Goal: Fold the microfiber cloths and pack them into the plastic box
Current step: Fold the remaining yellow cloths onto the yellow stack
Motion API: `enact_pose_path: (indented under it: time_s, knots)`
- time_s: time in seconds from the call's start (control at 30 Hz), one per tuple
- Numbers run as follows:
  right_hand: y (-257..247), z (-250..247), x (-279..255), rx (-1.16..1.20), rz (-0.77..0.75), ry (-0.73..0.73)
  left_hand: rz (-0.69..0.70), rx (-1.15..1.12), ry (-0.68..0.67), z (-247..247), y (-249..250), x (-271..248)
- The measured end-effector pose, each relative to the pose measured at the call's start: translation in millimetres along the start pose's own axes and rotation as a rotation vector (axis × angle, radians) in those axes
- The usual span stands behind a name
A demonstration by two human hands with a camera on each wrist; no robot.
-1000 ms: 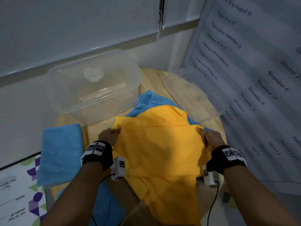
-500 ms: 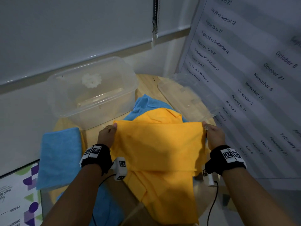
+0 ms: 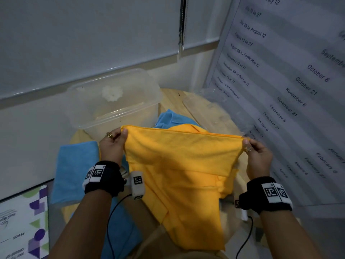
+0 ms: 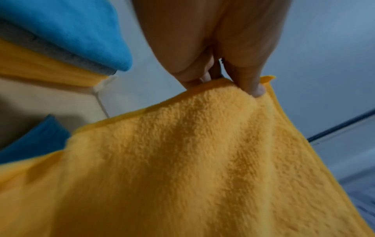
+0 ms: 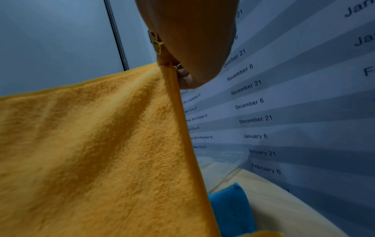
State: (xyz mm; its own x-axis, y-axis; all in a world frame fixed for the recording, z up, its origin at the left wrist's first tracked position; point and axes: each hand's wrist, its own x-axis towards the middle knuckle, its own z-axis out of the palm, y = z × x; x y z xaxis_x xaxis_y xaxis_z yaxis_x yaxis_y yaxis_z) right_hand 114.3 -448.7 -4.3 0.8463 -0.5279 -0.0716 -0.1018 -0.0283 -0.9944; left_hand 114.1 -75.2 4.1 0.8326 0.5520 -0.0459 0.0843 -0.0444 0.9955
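Note:
A yellow microfiber cloth (image 3: 179,165) hangs stretched in the air over the round table, its top edge taut between my hands. My left hand (image 3: 119,136) pinches its upper left corner; in the left wrist view the thumb and fingers (image 4: 253,89) clamp that corner of the yellow cloth (image 4: 182,160). My right hand (image 3: 249,144) pinches the upper right corner, and the right wrist view shows the yellow cloth (image 5: 101,144) hanging from that hand (image 5: 178,70). The clear plastic box (image 3: 112,107) stands open behind the left hand. A folded blue cloth (image 3: 74,165) lies at the left.
More yellow and blue cloths (image 3: 171,120) lie heaped on the wooden table (image 3: 171,96) under the held one. The clear box lid (image 3: 211,114) rests at the right by a board of printed dates (image 3: 289,90). A printed sheet (image 3: 22,225) sits at lower left.
Both hands have lifted the yellow cloth off the pile and pulled apart, so its top edge is now raised and stretched taut.

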Motion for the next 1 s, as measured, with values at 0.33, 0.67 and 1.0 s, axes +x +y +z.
enact_pose_path:
  time_s: [0.33,0.67,1.0]
  knots:
    - [-11.9,1.9,1.2,-0.275,-0.158,0.054,-0.024,0.190,-0.181,-18.3,18.1,-13.2]
    - [61.3,42.7,0.2,-1.029,-0.263,-0.511,-0.359,1.088,-0.546,9.5,-83.3,-13.7]
    - [121.6,46.5,-88.5,-1.357,-0.297,-1.008,-0.544,1.202,-0.691,-5.9,-115.5,-45.9]
